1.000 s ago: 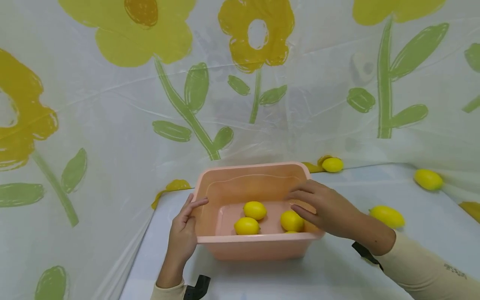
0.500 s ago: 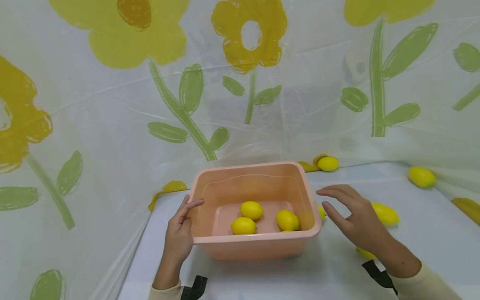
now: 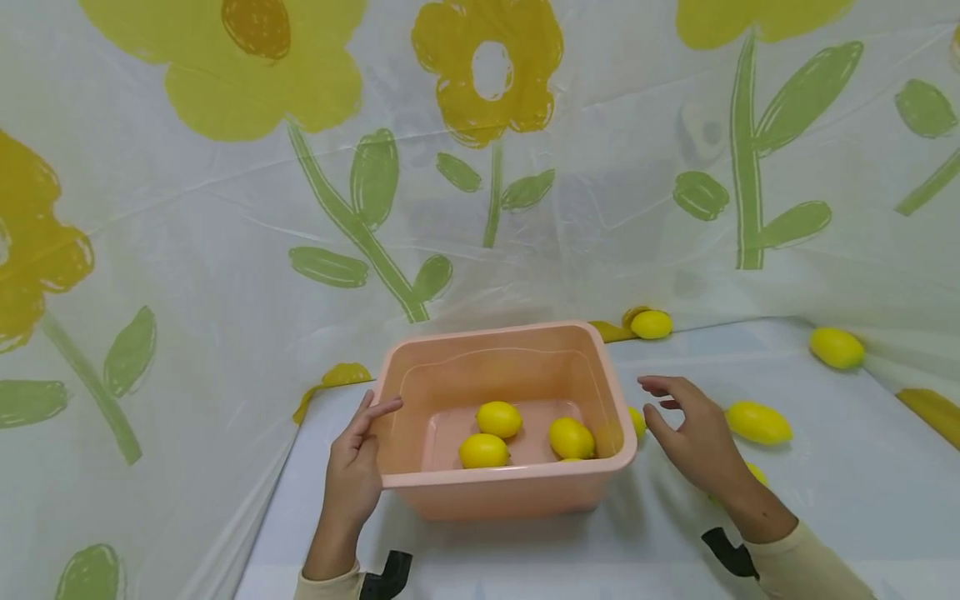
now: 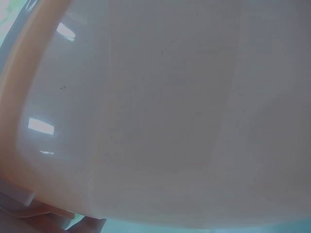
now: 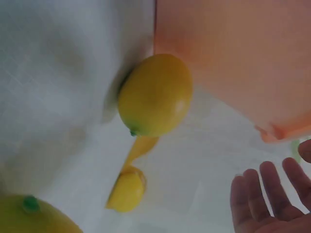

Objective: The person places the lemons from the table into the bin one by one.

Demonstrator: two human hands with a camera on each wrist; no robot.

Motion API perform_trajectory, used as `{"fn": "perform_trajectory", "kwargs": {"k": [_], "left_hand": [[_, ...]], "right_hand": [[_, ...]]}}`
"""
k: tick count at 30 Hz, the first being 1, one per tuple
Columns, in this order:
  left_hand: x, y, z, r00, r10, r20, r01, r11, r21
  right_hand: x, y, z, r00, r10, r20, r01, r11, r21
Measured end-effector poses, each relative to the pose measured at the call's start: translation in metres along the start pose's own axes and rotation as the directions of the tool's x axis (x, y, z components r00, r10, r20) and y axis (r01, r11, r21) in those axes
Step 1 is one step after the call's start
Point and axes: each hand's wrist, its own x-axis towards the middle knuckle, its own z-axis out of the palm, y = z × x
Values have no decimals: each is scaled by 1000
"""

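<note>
My left hand (image 3: 356,471) grips the left rim of a pink plastic basin (image 3: 502,500), which tilts toward me. Inside the basin lie several yellow lemons (image 3: 498,419), one mostly hidden behind the front rim. The basin's wall (image 4: 170,97) fills most of the left wrist view. Right of the basin, my right hand (image 3: 697,437) hovers with fingers relaxed, holding nothing. Nearest to it is a lemon (image 5: 156,94) beside the basin's right wall, partly hidden by the rim in the head view. Another lemon (image 3: 756,473) shows partly from behind my right wrist.
On the white table to the right lies one lemon (image 3: 759,422). Farther back are a lemon (image 3: 651,324) by the curtain's foot and another lemon (image 3: 837,347) at the far right. A flower-patterned curtain (image 3: 600,208) hangs behind the table.
My right hand has come out from over the basin and moved right, beside it. The left hand keeps its grip on the rim. The whole view has shifted slightly.
</note>
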Motion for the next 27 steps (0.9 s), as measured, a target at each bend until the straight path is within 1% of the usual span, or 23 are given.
{"fn": "perform_trajectory", "kwargs": {"k": [3,6,10,13,15,20,27], "left_hand": [[0,1,0,1000,5,4,-5,1000,-3],[0,1,0,1000,10,8,-10,1000,-5],[0,2,0,1000,5,2,-5,1000,-1],[-1,1,0,1000,4,0,-4,1000,3],[-1,1,0,1000,2,1,-2,1000,6],[-1,0,-1,1000,3,3,-3,1000,10],[0,0,0,1000,20,7,-20,1000,-10]], "right_hand": [[0,3,5,997,54,52,-54,998,8],[0,7,9,986,115,124,-118,993,19],[0,12,15,953,204,225,-212,977,15],[1,16,19,932,234,278,-245,970,5],[1,19,21,926,232,298,-245,970,6],[1,28,28,920,212,329,-227,974,8],[1,35,34,914,166,371,-181,984,6]]}}
